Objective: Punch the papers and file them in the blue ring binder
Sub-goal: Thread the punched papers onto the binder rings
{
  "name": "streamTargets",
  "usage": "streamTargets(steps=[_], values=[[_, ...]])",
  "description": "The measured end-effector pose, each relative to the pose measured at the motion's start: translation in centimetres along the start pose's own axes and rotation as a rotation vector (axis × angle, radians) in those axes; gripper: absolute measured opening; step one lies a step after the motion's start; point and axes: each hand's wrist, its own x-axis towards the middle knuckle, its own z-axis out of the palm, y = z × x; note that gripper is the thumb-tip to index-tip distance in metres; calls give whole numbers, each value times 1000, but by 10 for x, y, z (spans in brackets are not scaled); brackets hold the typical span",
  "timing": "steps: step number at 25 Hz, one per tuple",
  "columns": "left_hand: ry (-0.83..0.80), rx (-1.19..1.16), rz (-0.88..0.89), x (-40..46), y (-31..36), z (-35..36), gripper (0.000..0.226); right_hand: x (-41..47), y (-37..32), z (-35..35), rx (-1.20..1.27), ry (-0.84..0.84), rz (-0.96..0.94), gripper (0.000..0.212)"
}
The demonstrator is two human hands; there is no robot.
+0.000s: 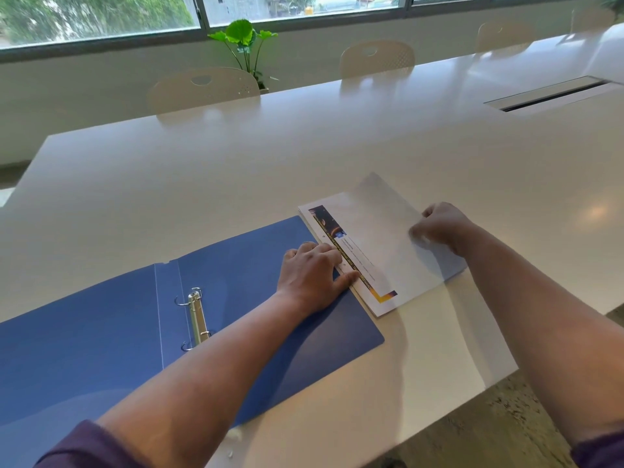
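The blue ring binder [101, 325] lies open and flat on the white table [209, 170], its metal ring mechanism [197, 317] showing two rings. A stack of printed papers [368, 251] lies just right of the binder's right cover. My left hand [314, 275] presses its fingers on the stack's punched left edge. My right hand [442, 228] grips the right edge of the top sheet, which is lifted and blurred. No hole punch is in view.
Cream chairs [202, 89] stand along the table's far side, with a potted plant [244, 45] behind them. A cable slot [547, 94] is set in the table at the right. The table's near corner [499, 373] lies right of my arms. Paper bits [234, 434] lie near the front edge.
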Motion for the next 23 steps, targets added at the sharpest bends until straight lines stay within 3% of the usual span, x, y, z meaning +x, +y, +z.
streamTargets(steps=[5,13,15,20,23], values=[[-10,-22,-15,0,-1,0,50,-10,-11,-6,-17,-5,-38,13],[4,-97,-75,-1,0,0,48,-32,-23,-23,17,156,-250,15],[2,-208,-121,0,2,-4,48,-40,-32,-32,21,164,-298,13],[55,-748,-408,1,-3,-26,62,-51,-48,-46,102,154,-332,11],[-43,-774,-430,-1,-8,-30,67,-50,-47,-42,90,153,-306,12]])
